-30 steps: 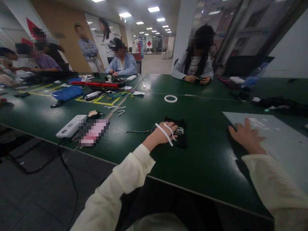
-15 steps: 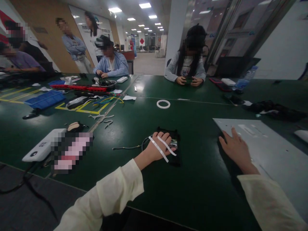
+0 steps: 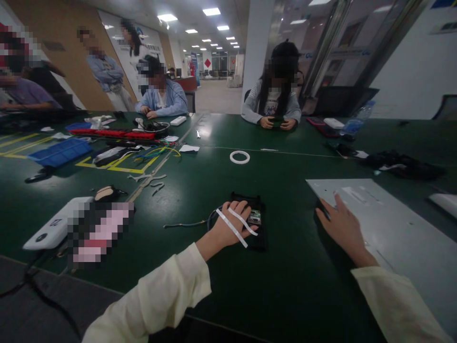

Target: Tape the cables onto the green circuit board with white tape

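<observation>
My left hand (image 3: 230,225) lies on a small black device (image 3: 254,219) with a bit of green circuit board showing, fingers curled over it. Two white strips are stuck across the back of that hand. A thin cable (image 3: 185,224) runs left from the device. My right hand (image 3: 342,226) rests flat with fingers spread on the near left corner of a grey metal sheet (image 3: 392,224). Both arms wear cream sleeves. Everything sits on a dark green table (image 3: 285,281).
A white tape ring (image 3: 239,157) lies beyond the device. At left are a white box (image 3: 53,228), a blurred pink item (image 3: 100,231), coloured wires (image 3: 157,152) and a blue tray (image 3: 59,152). Several people sit or stand at the far side.
The view has swung a little to the right and down. Both hands stay where they were on the device and the sheet.
</observation>
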The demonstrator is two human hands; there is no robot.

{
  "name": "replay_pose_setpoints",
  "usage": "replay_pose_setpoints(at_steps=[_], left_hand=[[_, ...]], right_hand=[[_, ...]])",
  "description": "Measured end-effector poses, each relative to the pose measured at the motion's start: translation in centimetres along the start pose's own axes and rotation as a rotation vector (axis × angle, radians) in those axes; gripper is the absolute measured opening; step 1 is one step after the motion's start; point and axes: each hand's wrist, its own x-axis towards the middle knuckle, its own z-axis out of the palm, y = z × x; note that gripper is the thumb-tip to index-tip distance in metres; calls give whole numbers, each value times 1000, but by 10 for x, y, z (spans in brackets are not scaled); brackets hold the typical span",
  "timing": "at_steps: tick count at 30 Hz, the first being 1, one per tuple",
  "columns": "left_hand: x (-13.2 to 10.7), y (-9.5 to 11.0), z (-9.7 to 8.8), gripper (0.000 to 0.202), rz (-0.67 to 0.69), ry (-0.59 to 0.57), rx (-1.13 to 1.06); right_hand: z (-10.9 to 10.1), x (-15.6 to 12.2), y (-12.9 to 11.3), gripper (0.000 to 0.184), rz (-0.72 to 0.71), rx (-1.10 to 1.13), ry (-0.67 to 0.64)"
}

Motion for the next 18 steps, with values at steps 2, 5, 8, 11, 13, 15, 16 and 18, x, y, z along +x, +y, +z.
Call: replay_pose_setpoints(at_steps=[2,5,8,11,13,15,16,18], left_hand=[[0,0,1,51,-3,3,0],[0,0,3,51,-6,21,0],[-1,0,5,51,-6,40,-11],[-1,-1,5,52,-4,48,-22],[-1,-1,5,53,-1,44,-26],[-1,-1,4,53,0,38,-28],[-2,-1,4,53,0,36,-28],[-2,0,4,52,-2,36,-30]], right_hand=[[-3,-5,-6,52,-19,9,-2],[-9,-14,-20,53,-61,27,-6],[-15,-22,-35,55,-82,38,-21],[-20,-28,-44,54,-89,55,-43],[-23,-30,-46,53,-90,69,-47],[-24,-30,-47,53,-89,71,-45],[-24,-30,-48,53,-93,67,-42],[-21,-29,-47,52,-102,55,-29]])
